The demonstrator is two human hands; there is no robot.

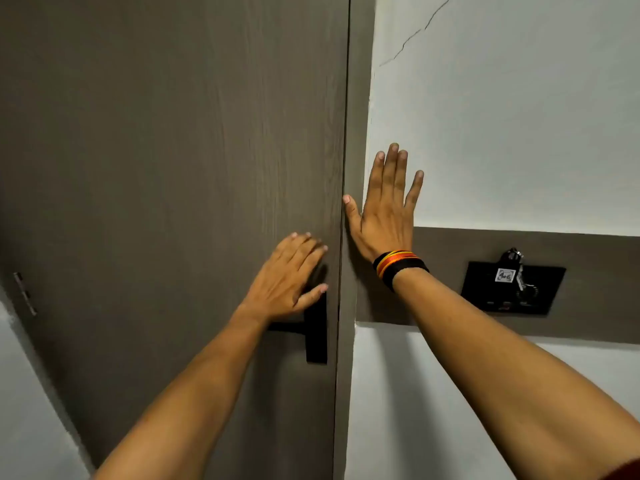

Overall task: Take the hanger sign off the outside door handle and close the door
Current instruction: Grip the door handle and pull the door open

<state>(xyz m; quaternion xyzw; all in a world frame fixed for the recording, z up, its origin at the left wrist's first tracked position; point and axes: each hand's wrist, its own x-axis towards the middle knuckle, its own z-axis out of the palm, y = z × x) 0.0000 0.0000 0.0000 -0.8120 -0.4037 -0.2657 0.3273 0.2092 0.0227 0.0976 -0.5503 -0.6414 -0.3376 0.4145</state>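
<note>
Door [156,168] fills the left and centre of the view, a grey-brown wood-grain panel, its latch edge lying right along the frame [351,323] with only a thin dark seam between them. Left hand [289,273] is flat on the panel close to that edge, fingers loose and gently curved, gripping nothing, and it covers the top of the black handle plate [316,336]. Below the wrist the black lever [285,326] pokes out to the left, bare where it shows. Right hand [386,209] is spread wide open, palm against the white wall [519,116] just beside the frame, thumb reaching across to the seam, fingers pointing up and holding nothing. Round that wrist sits a black, red and yellow wristband [398,266]. Further right, a grey-brown band [595,254] runs across the wall, and on it a black switch panel [485,289] with a bunch of keys [519,271] hanging in its upper part beside a small white tag. A thin crack [415,32] climbs the plaster up top. Far left, one hinge [25,293] shows on the door's other edge. The hanger sign is nowhere in sight, and I cannot tell where it is.
</note>
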